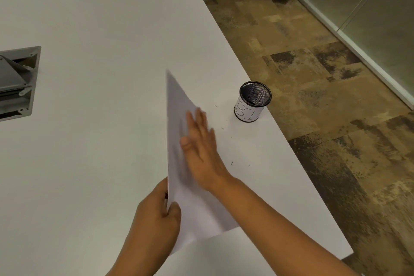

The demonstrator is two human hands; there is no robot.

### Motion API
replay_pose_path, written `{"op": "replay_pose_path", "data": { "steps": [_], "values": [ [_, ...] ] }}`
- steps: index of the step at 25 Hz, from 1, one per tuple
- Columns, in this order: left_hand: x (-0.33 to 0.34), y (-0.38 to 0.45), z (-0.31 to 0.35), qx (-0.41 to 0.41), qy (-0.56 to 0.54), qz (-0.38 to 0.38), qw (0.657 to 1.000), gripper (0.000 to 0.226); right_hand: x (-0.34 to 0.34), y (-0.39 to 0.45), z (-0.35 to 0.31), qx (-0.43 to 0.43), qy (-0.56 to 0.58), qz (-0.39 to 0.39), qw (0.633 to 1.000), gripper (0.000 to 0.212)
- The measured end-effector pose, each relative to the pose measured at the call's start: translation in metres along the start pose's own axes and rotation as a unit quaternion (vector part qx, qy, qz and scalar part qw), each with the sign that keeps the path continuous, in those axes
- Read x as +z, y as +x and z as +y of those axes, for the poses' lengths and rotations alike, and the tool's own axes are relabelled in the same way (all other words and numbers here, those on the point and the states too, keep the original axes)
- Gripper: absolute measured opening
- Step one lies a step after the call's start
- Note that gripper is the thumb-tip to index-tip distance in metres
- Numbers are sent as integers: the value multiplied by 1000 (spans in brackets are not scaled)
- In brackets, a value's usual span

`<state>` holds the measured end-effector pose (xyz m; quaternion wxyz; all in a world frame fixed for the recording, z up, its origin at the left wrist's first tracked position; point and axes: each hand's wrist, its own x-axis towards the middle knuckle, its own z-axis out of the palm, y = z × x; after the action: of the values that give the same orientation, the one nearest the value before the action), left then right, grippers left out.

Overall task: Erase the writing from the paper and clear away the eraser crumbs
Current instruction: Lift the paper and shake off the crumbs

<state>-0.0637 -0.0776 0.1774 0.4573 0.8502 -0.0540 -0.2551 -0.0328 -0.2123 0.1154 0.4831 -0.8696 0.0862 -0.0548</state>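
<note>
A white sheet of paper [197, 206] is lifted off the white table [100, 29] and tilted steeply on its edge. My left hand [159, 215] pinches its near left edge between thumb and fingers. My right hand [199, 143] lies flat with fingers spread against the paper's right face, blurred by motion. No writing shows on the visible face. A few small dark eraser crumbs [231, 163] are scattered on the table to the right of the paper. No eraser is in view.
A black mesh cup [253, 101] with a lettered paper label stands near the table's right edge. A grey cable hatch [15, 83] is set into the table at the left. Carpeted floor, two metal bins and a glass wall lie to the right.
</note>
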Motion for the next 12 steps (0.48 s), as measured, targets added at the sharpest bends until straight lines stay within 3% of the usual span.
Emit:
{"op": "replay_pose_path", "data": {
  "steps": [2,6,8,10,12],
  "values": [
    [2,0,-3,-1,5,-10,1000,41,13,6,-6,-67,8,-12,998,56],
    [-3,-1,-7,1,0,8,1000,47,1,19,19,176,-55,-15,983,56],
    [-5,1,-11,-11,3,13,1000,49,3,10,15,69,-45,25,996,58],
    [-5,3,-13,-16,9,9,1000,46,10,0,12,-13,-34,-9,999,56],
    [-6,2,-11,-9,5,13,1000,45,9,-7,19,98,-37,-41,994,56]
  ]
}}
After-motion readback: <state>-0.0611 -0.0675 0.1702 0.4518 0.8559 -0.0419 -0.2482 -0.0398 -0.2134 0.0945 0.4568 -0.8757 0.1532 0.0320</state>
